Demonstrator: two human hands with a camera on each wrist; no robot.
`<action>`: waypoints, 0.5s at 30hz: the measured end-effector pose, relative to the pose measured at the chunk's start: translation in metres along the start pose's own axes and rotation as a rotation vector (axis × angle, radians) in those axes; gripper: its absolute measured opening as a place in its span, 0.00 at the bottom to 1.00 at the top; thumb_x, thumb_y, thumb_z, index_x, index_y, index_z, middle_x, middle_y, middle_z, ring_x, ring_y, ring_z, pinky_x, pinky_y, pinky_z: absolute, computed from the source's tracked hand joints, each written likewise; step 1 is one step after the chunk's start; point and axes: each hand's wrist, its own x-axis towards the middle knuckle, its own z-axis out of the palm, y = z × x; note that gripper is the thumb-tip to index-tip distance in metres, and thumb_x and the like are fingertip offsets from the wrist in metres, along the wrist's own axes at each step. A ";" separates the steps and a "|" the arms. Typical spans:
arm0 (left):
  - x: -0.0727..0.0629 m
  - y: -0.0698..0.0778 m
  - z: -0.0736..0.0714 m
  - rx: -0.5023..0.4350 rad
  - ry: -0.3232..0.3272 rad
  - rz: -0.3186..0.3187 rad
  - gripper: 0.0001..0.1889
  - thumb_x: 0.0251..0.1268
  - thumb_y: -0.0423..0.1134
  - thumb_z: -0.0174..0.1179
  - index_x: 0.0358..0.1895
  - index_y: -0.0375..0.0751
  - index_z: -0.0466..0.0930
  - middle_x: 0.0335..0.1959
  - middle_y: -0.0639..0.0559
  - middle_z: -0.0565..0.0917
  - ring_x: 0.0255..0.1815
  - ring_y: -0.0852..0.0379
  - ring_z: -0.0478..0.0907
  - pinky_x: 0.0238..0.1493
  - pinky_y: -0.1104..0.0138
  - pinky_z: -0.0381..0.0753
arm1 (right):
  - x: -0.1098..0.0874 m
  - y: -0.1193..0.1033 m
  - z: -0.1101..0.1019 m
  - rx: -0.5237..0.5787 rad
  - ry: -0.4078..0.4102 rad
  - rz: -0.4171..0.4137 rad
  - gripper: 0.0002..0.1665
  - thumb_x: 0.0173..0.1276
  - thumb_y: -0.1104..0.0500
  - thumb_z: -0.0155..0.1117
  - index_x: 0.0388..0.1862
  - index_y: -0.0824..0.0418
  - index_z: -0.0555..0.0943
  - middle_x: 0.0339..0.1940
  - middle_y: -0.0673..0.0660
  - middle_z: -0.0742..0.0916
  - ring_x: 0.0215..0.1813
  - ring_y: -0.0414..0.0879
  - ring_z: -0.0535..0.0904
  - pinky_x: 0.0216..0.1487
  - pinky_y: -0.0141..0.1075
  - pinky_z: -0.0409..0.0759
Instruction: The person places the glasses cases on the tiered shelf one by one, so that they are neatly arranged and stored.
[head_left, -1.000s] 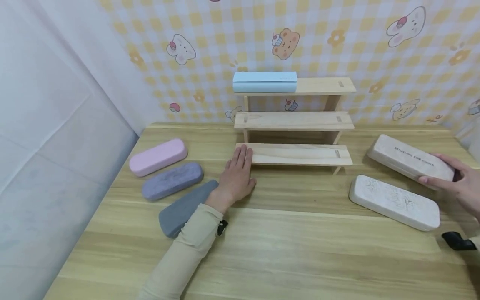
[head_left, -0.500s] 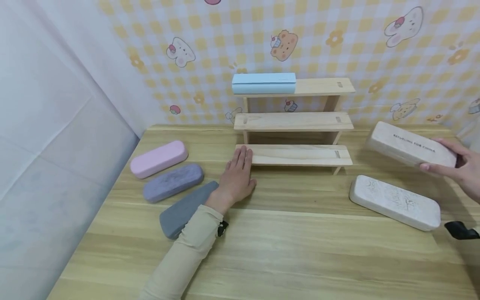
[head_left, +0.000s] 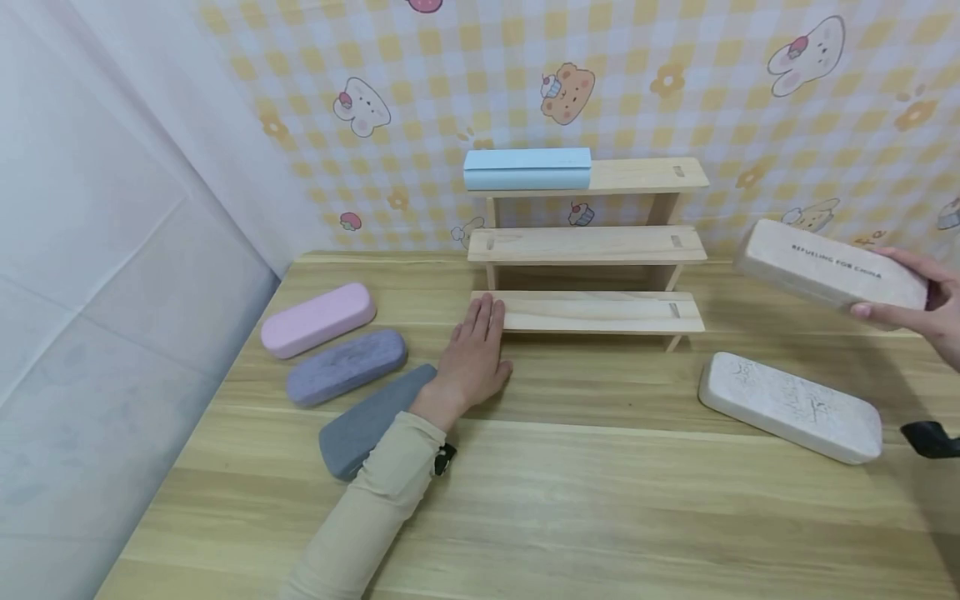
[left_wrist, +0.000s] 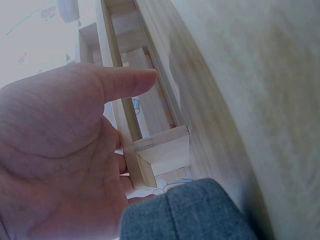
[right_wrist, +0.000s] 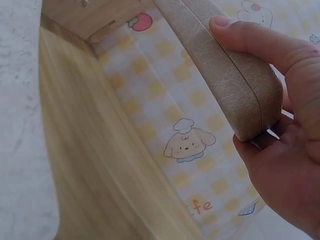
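Note:
My right hand (head_left: 926, 308) grips the right end of a beige glasses case (head_left: 836, 265) with dark lettering, held above the table at the right. In the right wrist view, the thumb lies along the side of the case (right_wrist: 227, 75) and its lid seam shows. My left hand (head_left: 471, 354) lies with straight fingers on the left end of the lowest step of a three-step wooden rack (head_left: 600, 312). Under the left forearm is a grey-blue case (head_left: 367, 425), partly covered by the sleeve. On the table below the lifted case lies a white patterned case (head_left: 791, 407).
A light blue case (head_left: 527, 170) sits on the left of the rack's top step. Pink (head_left: 318, 320) and purple (head_left: 347, 367) cases lie at the table's left. Behind the rack hangs a yellow checked cloth (head_left: 420, 100) with cartoon animals.
The beige case has risen off the table in my right hand, moving up and slightly to the right. My left hand has stayed on the rack's lowest step.

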 end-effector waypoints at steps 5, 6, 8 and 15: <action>0.000 0.000 0.000 0.001 0.003 0.003 0.43 0.68 0.47 0.52 0.73 0.34 0.35 0.74 0.39 0.37 0.74 0.46 0.33 0.68 0.52 0.49 | 0.008 -0.005 0.001 -0.019 -0.002 -0.019 0.43 0.52 0.80 0.63 0.66 0.53 0.69 0.49 0.39 0.74 0.42 0.28 0.71 0.35 0.14 0.68; 0.000 0.000 0.000 0.002 0.004 0.003 0.43 0.68 0.47 0.52 0.73 0.34 0.35 0.74 0.39 0.37 0.74 0.46 0.33 0.68 0.52 0.49 | 0.009 -0.006 0.001 -0.016 -0.004 -0.024 0.44 0.52 0.80 0.63 0.66 0.54 0.69 0.49 0.39 0.74 0.42 0.29 0.71 0.35 0.14 0.68; 0.000 0.000 0.000 0.006 0.003 0.003 0.42 0.68 0.47 0.52 0.73 0.34 0.35 0.74 0.39 0.37 0.74 0.46 0.33 0.68 0.52 0.49 | 0.013 -0.009 0.001 -0.007 -0.010 -0.025 0.44 0.51 0.81 0.63 0.66 0.53 0.69 0.48 0.39 0.74 0.42 0.29 0.71 0.35 0.14 0.68; 0.000 0.000 0.000 0.014 0.000 0.002 0.43 0.69 0.48 0.51 0.73 0.34 0.34 0.74 0.38 0.36 0.73 0.46 0.32 0.68 0.52 0.49 | 0.028 -0.022 0.000 0.036 -0.005 -0.078 0.41 0.51 0.82 0.61 0.63 0.55 0.73 0.46 0.40 0.77 0.40 0.29 0.73 0.34 0.14 0.70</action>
